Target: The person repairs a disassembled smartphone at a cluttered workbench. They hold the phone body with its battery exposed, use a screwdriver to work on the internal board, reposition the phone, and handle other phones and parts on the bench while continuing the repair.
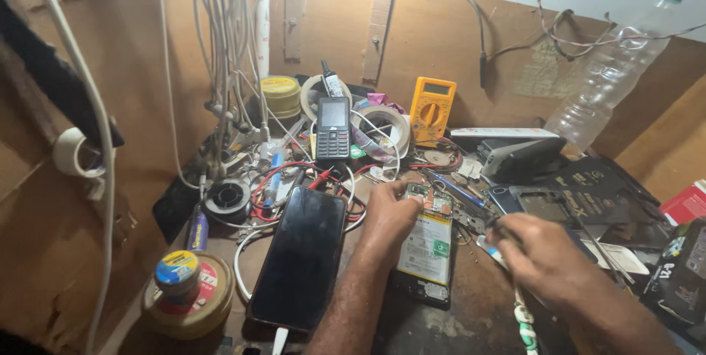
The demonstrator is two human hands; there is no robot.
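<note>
Hands at work over an opened phone (426, 248), seen from your head camera: the handset lies back-cover-off on the cluttered worktop (471, 318), its pale battery and green circuit board exposed, just right of a larger smartphone (300, 259) resting screen-up and dark. Your left hand (388, 221) presses down on the opened phone's upper left edge, fingers curled and bearing on it rather than wrapped around it. Your right hand (540, 256) sits just to the right of the handset, fingers closed around a thin tool (507, 236) whose tip you cannot make out; a green-and-white twisted cable (523, 322) runs below that wrist. Behind the phones, a black keypad phone (332, 128) stands upright against rolls of tape (387, 123), with a yellow multimeter (432, 108) beside them. To the left, a solder spool (227, 198) sits near red and white wires, and a round tin (190, 300) with a small yellow-and-blue pot on top stands at the near corner. A clear plastic bottle (614, 68) with a green cap leans against the brown back wall at right, above a dark phone back cover (548, 204).
</note>
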